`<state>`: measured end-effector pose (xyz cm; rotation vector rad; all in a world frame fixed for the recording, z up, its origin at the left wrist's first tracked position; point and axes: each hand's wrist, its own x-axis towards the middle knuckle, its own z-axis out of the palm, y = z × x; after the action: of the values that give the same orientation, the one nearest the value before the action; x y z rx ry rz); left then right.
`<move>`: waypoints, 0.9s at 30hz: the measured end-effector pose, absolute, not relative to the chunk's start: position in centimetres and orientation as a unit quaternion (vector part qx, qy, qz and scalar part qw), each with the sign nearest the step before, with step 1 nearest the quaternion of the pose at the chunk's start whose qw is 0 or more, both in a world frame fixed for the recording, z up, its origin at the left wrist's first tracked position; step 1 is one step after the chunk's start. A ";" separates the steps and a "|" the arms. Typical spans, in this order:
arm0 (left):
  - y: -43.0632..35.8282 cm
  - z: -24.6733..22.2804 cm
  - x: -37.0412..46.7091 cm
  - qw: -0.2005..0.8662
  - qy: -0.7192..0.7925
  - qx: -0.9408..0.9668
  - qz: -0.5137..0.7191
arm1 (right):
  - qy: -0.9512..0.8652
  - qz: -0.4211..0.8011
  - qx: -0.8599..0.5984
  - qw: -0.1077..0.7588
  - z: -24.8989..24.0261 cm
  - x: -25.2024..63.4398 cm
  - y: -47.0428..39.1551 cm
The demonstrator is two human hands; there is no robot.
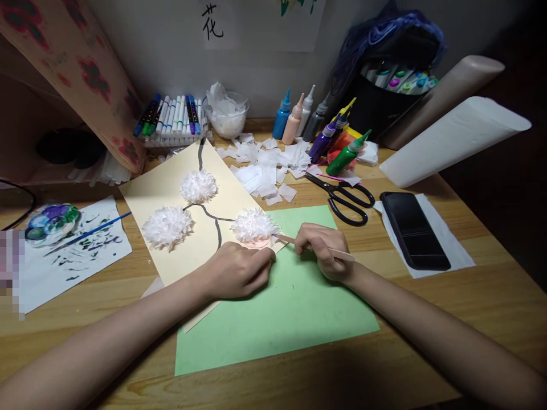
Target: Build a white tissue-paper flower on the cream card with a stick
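Observation:
Cream paper (166, 273) lies tilted over a green sheet (299, 307); it bears dark painted lines and three fluffy white paper flowers. My right hand (322, 250) is closed around a thin pale stick (342, 254), whose tip touches the lower right edge of the right flower (253, 225). Below that flower a pinkish patch (258, 243) shows. My left hand (241, 270) rests on the cream paper just below the patch, fingers curled; whether they hold anything is hidden. The upper flower (199, 186) and the left flower (168, 226) stand apart from both hands.
White paper squares (260, 171) lie behind the cream paper, near a bowl (228, 117) of scraps. Paint bottles (293, 122) stand at the back. Black scissors (348, 199) and a phone (414, 230) lie at right; a paint-marked sheet (102, 250) with a brush lies left.

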<state>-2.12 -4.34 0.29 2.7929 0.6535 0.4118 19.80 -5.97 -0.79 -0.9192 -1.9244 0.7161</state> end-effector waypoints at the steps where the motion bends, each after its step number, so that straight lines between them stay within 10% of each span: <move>1: -4.3 0.3 -2.1 0.122 0.224 0.957 0.140 | -0.773 0.286 -0.367 0.431 -0.8 19.8 -6.0; 27: -4.3 -0.1 -2.2 0.128 0.228 0.955 0.140 | -0.688 0.352 -0.427 0.471 -1.0 19.2 -6.0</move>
<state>-2.19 -4.32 -0.12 2.7779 0.6632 0.4058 19.18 -5.95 -1.03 -1.0448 -1.6841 0.8610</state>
